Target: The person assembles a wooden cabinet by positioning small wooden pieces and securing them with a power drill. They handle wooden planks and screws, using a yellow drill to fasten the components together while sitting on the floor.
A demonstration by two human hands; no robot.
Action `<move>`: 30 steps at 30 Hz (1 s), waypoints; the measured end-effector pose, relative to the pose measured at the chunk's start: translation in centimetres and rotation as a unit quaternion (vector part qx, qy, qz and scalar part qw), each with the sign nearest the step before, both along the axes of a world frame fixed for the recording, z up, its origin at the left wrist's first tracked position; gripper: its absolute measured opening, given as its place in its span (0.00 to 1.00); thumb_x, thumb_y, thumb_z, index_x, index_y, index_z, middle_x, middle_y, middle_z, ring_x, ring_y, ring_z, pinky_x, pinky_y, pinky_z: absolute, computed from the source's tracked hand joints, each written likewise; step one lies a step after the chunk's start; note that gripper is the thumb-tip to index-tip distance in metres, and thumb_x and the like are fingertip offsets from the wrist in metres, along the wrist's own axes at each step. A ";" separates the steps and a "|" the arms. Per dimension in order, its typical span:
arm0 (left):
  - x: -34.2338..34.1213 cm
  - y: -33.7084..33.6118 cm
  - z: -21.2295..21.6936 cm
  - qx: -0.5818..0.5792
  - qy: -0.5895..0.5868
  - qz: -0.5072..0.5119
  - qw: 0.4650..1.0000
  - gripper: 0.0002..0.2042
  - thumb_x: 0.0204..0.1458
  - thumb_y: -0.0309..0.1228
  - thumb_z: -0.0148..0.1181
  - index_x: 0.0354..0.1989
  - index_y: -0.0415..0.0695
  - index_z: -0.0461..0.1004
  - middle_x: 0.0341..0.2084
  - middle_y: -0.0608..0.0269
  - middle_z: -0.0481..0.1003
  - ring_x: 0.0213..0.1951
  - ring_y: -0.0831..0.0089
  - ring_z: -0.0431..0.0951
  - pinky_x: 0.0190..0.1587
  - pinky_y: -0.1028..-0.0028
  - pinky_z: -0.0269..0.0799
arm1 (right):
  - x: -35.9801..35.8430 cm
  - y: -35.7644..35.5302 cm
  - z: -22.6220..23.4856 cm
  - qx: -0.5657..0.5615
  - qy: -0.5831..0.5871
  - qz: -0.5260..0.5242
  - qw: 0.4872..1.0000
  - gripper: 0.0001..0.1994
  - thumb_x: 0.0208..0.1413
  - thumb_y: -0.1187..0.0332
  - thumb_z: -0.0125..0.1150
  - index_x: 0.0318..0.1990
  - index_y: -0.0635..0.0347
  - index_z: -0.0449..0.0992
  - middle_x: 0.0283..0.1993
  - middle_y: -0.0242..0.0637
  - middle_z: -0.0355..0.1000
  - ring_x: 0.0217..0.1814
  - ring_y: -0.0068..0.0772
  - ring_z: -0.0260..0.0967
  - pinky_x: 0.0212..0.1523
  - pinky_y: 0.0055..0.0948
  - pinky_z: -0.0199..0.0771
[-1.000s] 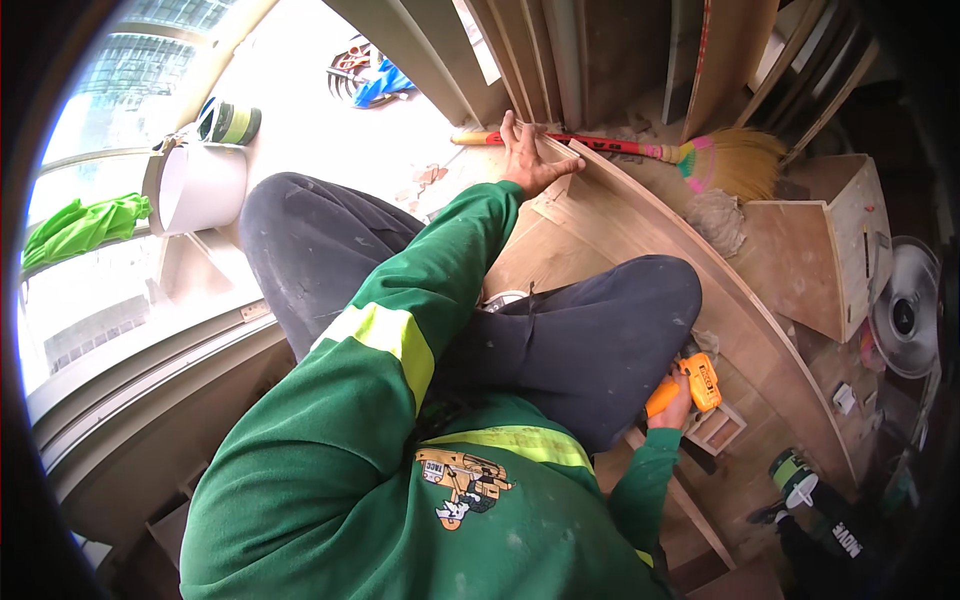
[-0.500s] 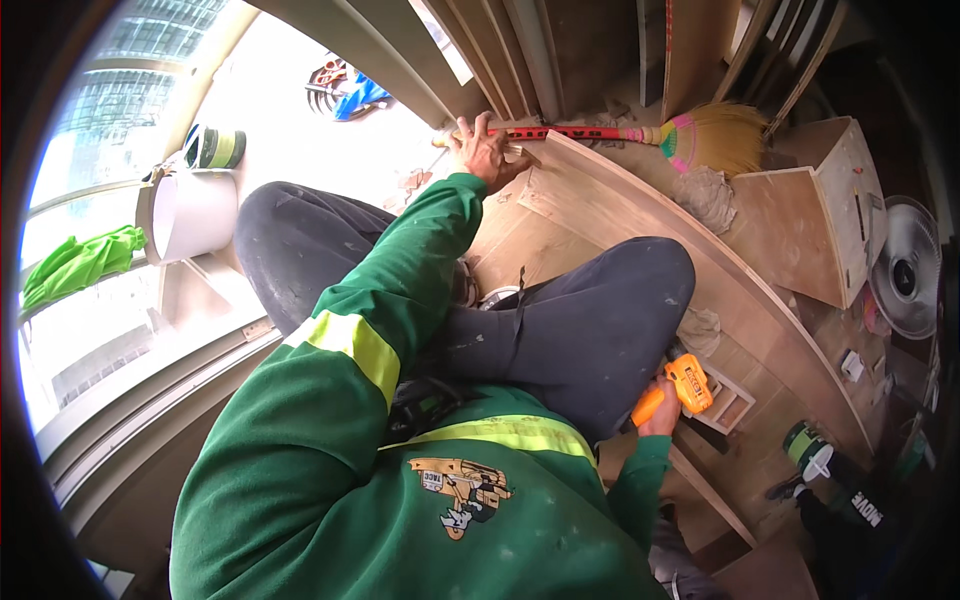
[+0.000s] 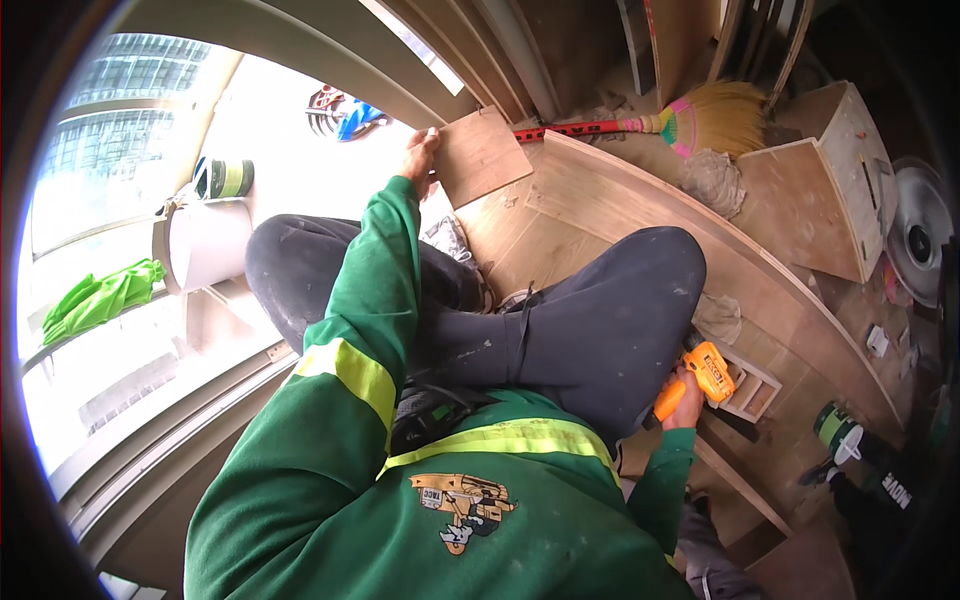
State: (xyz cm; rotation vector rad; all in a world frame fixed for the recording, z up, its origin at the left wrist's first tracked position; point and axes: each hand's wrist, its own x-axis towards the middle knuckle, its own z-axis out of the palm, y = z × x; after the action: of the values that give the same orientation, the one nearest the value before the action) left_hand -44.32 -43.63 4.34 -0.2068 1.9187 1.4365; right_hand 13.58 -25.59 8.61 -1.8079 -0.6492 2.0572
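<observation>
Left hand (image 3: 420,160) fingers pinching wood panel (image 3: 482,155) edge; right hand (image 3: 686,398) fingers wrapped round orange drill (image 3: 700,375)

A broom (image 3: 700,118) with yellow bristles and a red handle is lying at the far edge of the curved plywood sheet (image 3: 760,290). A grey rag (image 3: 712,180) is sitting just beside its bristles. An open wooden box (image 3: 822,190) is standing to the right. A white bucket (image 3: 208,245) is resting near a green cloth (image 3: 98,300) on the left, with a roll of tape (image 3: 224,178) lying beyond it.
</observation>
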 end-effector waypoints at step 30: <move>-1.5 5.7 -8.5 -0.049 0.276 -0.249 0.927 0.30 0.57 0.60 0.57 0.51 0.43 0.71 0.41 0.49 0.75 0.47 0.59 0.73 0.52 0.61 0.69 | -1.7 -0.3 0.6 0.021 -0.044 -0.013 0.999 0.08 0.54 0.66 0.59 0.40 0.55 0.73 0.23 0.28 0.64 0.22 0.25 0.64 0.20 0.25 0.66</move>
State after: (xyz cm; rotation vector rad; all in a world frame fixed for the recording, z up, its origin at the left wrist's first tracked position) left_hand -45.79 -37.93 -4.15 0.6672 2.2631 1.1162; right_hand 11.83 -25.88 9.21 -1.8832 -0.6839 1.9424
